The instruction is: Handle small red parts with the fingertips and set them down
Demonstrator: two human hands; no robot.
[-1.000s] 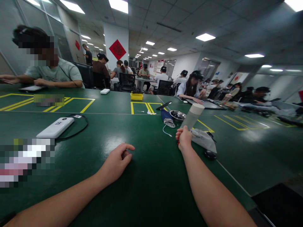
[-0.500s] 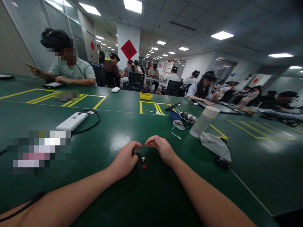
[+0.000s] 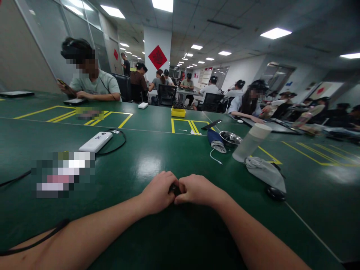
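Observation:
My left hand [image 3: 159, 193] and my right hand [image 3: 197, 190] meet over the green table [image 3: 135, 236], fingertips almost touching. Both are closed, with curled fingers. A small dark piece [image 3: 172, 188] shows partly between the left thumb and fingers; its kind is hard to make out. The right thumb and forefinger close in beside it, and whatever they hold is hidden. No red piece is visible now around the hands.
Left of my hands lie a white power bank [image 3: 95, 142] with a black cable and a blurred-out object [image 3: 66, 174]. To the right are a frosted bottle [image 3: 251, 142], grey pouch [image 3: 264, 173], black mouse [image 3: 275, 193], metal bowl [image 3: 230, 138] and blue pouch [image 3: 216, 140]. Several people sit beyond.
Both hands have come together and closed over the small dark and red pieces that lay on the table between them. The view has swung slightly left.

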